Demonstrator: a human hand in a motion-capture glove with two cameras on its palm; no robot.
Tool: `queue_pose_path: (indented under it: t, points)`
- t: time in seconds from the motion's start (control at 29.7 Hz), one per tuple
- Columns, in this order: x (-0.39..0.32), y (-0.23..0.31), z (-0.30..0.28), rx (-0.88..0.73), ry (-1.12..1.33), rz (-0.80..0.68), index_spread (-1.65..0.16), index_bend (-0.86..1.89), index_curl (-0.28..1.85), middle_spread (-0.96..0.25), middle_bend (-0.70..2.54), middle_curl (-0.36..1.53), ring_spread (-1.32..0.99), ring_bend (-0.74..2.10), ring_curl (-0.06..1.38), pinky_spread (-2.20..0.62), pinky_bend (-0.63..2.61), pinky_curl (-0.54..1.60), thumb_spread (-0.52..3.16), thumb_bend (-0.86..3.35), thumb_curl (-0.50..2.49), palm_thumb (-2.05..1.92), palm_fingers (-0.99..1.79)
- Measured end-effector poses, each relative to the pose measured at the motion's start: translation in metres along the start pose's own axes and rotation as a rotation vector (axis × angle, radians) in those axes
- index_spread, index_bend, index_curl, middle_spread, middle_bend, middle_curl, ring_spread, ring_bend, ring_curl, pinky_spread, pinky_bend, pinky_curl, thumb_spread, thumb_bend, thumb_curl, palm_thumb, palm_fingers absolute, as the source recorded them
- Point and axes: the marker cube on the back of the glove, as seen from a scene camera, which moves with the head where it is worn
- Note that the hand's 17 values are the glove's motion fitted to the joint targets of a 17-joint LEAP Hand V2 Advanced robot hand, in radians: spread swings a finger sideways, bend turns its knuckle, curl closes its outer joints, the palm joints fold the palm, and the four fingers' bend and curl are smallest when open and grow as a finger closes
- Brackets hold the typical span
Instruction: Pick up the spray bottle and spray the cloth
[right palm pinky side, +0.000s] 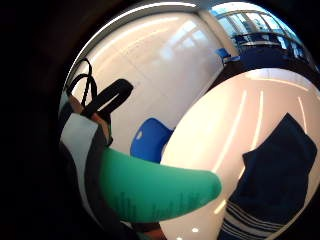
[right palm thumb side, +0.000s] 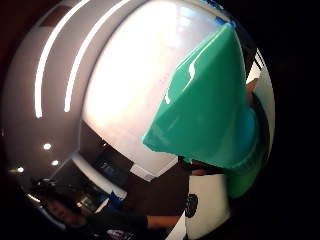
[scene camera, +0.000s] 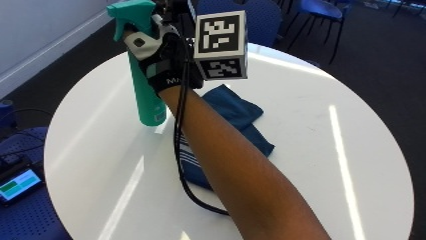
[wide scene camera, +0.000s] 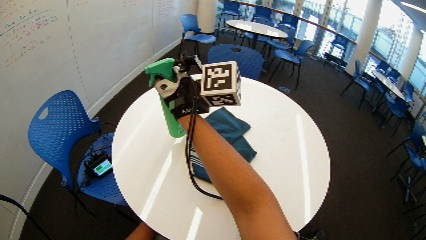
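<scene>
In the outside view my gloved right hand (scene camera: 166, 65) grips the green spray bottle (scene camera: 148, 90) around its neck, fingers curled just under the spray head. The bottle stands upright, raised over the left part of the round white table (scene camera: 333, 150). A dark blue cloth (scene camera: 233, 112) with a striped edge lies crumpled on the table, to the right of the bottle and partly hidden under my forearm. The little finger side palm view shows the bottle's body (right palm pinky side: 155, 192) close by, with the cloth (right palm pinky side: 275, 175) on the table beyond its base. The bottle (right palm thumb side: 210, 110) fills much of the thumb side palm view.
A blue chair (wide scene camera: 56, 130) stands left of the table by the whiteboard wall. On another blue seat near it lies a small device (scene camera: 16, 184) with a green screen. More blue chairs (wide scene camera: 233, 57) and tables stand behind.
</scene>
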Motion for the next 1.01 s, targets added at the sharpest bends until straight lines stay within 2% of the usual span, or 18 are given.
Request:
queue_pose_path:
  t: [0.54,0.81,1.01]
  points:
    - [0.063,-0.046,0.001,0.097,0.089,0.107,-0.28,0.26,0.54,-0.17,0.41,0.49,-0.18,0.51,0.44,-0.18,0.39,0.38,0.40,-0.03,0.80,0.93,1.30]
    - [0.087,-0.054,0.006,0.126,0.079,0.212,-0.29,0.25,0.53,-0.17,0.41,0.49,-0.18,0.50,0.44,-0.19,0.39,0.38,0.41,-0.03,0.80,0.93,1.29]
    - [0.080,-0.065,0.010,0.096,0.084,0.174,-0.29,0.25,0.54,-0.17,0.37,0.48,-0.18,0.50,0.44,-0.20,0.40,0.39,0.43,-0.03,0.80,0.93,1.29]
